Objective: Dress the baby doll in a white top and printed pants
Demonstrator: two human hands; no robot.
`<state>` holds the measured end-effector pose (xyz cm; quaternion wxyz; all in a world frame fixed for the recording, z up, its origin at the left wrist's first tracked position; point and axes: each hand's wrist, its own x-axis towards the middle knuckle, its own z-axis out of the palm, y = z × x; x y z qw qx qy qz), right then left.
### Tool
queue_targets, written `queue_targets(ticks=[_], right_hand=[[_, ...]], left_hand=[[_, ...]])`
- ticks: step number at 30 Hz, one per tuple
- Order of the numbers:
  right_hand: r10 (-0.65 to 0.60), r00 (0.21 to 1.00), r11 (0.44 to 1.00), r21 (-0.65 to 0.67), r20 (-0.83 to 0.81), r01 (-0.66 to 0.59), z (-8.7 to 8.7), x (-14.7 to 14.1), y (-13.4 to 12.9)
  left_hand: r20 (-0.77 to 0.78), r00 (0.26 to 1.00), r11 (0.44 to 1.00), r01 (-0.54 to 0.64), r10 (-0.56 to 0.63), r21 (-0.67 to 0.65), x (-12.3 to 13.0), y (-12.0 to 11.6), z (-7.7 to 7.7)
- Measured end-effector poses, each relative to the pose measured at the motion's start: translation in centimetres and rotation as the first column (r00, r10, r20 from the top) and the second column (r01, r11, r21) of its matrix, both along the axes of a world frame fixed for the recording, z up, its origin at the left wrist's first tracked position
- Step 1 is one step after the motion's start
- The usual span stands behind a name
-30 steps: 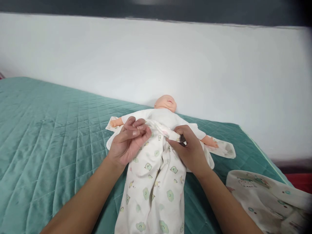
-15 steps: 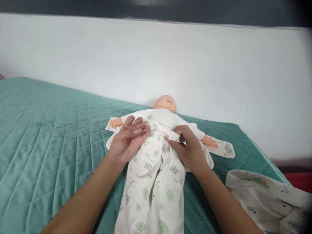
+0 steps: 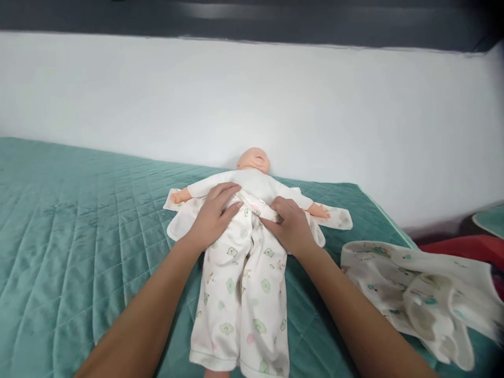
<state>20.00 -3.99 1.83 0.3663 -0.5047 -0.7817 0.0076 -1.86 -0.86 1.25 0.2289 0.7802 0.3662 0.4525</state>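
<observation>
A baby doll (image 3: 256, 181) lies on its back on the bed in a white long-sleeved top, arms spread and head by the wall. Its legs are inside white patterned trousers (image 3: 244, 294) with green animal prints. My left hand (image 3: 216, 216) rests on the waist at the doll's left-of-picture side, fingers stretched and thumb apart. Pinched by my right hand (image 3: 290, 224) is the trousers' waistband near the other hip; its fingertips are partly hidden. An opened patterned jacket (image 3: 185, 223) lies under the doll, its sleeves spread beneath the doll's hands.
Green quilted bedding (image 3: 86, 241) covers the bed. A crumpled white printed garment (image 3: 417, 294) lies at the right, near red fabric (image 3: 460, 247). Behind the doll's head stands a white wall (image 3: 252, 94) with a dark band above.
My left hand has turned from palm-up, fingers curled, to palm-down on the waist. My right hand stays at the waistband. The view has shifted, showing the trouser hems and more of the right-hand garment.
</observation>
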Motion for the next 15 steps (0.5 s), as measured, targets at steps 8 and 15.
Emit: queue_targets(ticks=[8, 15], right_hand=[[-0.083, 0.986, 0.995, 0.063, 0.142, 0.074, -0.3, -0.2, -0.7], [-0.214, 0.963, 0.977, 0.049, 0.163, 0.209, -0.9, -0.8, -0.6]], left_hand=[[-0.168, 0.986, 0.994, 0.011, 0.007, 0.109, -0.2, 1.4, 0.0], [-0.165, 0.978, 0.973, -0.090, 0.127, 0.214, 0.0, 1.0, -0.1]])
